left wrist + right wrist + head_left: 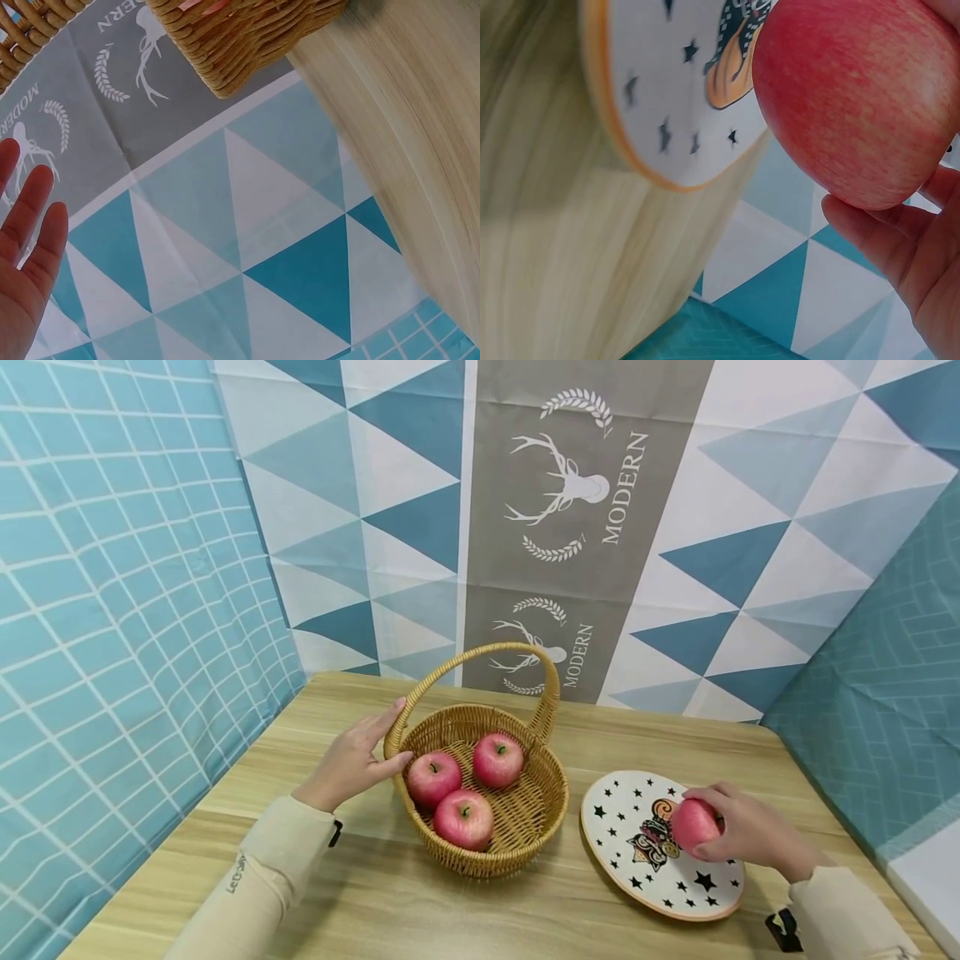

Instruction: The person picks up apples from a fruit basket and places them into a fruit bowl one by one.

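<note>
A red-pink apple [694, 828] is gripped between the fingers and thumb of my right hand [757, 833], over the white plate [618, 860] with its star and cartoon print. Close up in the right wrist view, the same apple [859, 97] fills the upper right, with fingertips beneath it. Whether it touches the plate, I cannot tell. My left hand [351, 766] is spread at the left side of the wicker basket [551, 814], its fingers extended beside the handle base. Inside the basket lie three apples [464, 820]. The left wrist view shows straight fingers and part of the basket [240, 45].
A wood-grain table [525, 918] carries the basket and the plate, with the plate to the right. Patterned cloth [408, 527] hangs behind the table, blue checked cloth [127, 568] on the left and teal cloth [892, 693] on the right. The basket's tall arched handle [480, 652] rises above its rim.
</note>
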A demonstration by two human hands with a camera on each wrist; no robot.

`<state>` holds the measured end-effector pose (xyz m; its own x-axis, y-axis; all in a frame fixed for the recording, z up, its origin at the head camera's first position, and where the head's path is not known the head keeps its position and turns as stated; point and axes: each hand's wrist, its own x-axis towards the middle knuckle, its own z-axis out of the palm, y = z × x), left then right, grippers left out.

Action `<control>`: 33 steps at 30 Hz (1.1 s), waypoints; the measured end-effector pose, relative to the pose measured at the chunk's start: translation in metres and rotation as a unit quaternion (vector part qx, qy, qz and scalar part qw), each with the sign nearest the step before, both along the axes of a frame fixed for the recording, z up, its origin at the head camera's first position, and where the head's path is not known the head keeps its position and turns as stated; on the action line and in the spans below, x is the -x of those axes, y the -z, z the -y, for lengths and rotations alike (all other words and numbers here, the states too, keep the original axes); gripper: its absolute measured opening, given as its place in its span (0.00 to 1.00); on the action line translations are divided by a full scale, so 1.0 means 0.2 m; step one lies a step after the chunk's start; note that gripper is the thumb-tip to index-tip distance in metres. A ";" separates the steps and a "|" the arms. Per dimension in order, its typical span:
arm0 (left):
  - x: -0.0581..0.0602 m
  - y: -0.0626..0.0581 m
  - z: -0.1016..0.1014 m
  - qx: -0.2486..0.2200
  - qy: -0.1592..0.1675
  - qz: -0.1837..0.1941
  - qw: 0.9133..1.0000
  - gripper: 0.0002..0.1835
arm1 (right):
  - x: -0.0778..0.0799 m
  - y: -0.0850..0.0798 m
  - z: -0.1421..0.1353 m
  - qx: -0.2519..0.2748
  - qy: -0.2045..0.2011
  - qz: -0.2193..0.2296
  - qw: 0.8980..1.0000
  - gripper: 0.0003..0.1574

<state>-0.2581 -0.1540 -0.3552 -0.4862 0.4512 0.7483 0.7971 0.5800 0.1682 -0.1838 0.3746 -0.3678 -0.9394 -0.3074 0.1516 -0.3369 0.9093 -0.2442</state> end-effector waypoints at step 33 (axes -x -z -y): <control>0.00 0.00 -0.01 -0.002 -0.002 -0.007 1.000 0.34 | -0.04 0.11 -0.07 0.002 0.032 0.012 0.999 0.46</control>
